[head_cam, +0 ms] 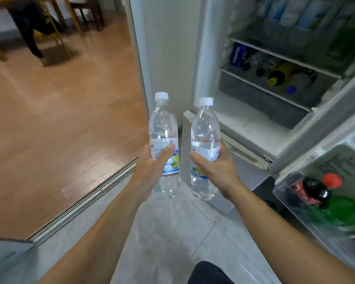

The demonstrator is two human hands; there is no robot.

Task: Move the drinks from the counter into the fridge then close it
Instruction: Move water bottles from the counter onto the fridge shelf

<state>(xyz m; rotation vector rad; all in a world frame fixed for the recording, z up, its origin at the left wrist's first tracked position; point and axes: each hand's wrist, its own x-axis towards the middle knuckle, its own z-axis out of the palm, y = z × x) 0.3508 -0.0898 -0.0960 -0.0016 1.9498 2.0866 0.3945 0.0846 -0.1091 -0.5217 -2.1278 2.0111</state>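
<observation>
My left hand (pixel 152 171) grips a clear water bottle (pixel 163 124) with a white cap and a blue-and-yellow label, held upright. Beside it my right hand (pixel 215 169) grips a second, matching water bottle (pixel 205 128), also upright. Both bottles hang above the grey tiled floor just left of the open fridge (pixel 244 121). Inside the fridge, several bottles and cans lie on a lower shelf (pixel 275 78). The fridge door (pixel 324 165) stands open at the right, and its rack holds a cola bottle (pixel 309 190) and a green bottle (pixel 344 210).
A wooden floor (pixel 59 119) spreads to the left beyond a sliding-door track (pixel 86 199). Table and chair legs (pixel 55 27) stand at the far left top. A white wall panel (pixel 168 48) runs next to the fridge. My dark-clothed knee (pixel 209 273) shows at the bottom.
</observation>
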